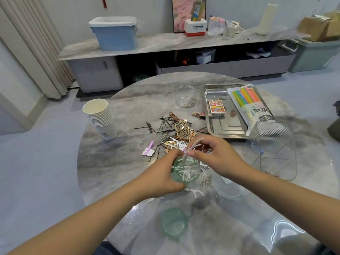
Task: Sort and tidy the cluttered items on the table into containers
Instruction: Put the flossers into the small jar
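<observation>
White floss pick (193,147), pinched in the right hand (214,157) fingers (191,153), slants with its long axis running from upper right down-left into the green jar (185,171). The left hand (161,176) curls its fingers round the jar's side. Beyond the fingers lies a clutter of hairpins (165,126) on the bench (119,162); a green lid (173,224) sits nearer the person.

White floss picks (193,145) over green-tinted jar (185,171)
</observation>
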Demonstrator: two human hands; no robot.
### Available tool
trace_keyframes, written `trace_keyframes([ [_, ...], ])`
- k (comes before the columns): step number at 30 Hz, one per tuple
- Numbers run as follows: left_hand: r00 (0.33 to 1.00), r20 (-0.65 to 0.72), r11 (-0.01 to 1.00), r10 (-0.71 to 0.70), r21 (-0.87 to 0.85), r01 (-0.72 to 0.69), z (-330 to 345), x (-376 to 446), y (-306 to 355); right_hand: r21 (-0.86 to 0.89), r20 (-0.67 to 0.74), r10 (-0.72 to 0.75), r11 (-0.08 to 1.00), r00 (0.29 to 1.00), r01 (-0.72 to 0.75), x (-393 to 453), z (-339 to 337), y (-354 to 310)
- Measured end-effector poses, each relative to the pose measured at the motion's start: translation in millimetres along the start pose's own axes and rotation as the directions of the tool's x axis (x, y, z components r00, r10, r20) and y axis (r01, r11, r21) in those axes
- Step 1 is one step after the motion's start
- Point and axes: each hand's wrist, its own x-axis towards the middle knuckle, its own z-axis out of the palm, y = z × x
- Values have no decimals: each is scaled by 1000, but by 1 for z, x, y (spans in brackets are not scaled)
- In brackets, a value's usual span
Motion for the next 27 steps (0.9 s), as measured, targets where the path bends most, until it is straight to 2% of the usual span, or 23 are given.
trace_keyframes([
  [3,1000,4,1000,2,-11,-2,0,0,0,-119,63,-4,993,998,11,3,3,7],
  [6,1000,3,1000,-10,-19,10,-1,0,-2,-91,78,6,996,997,1,3,0,5],
  [11,999,-16,998,-51,-40,50,-4,1,-7,-61,-8,-17,998,1000,16,2,2,2],
  [15,998,-23,998,-59,-24,59,-4,1,-8,-154,-55,-18,988,998,9,3,0,5],
  [22,1000,-13,998,-13,58,13,-3,-2,-5,-280,31,-123,952,992,127,0,9,5],
  [27,1000,-25,996,-16,91,18,-4,-2,-4,-348,137,-62,931,989,107,2,8,-1],
])
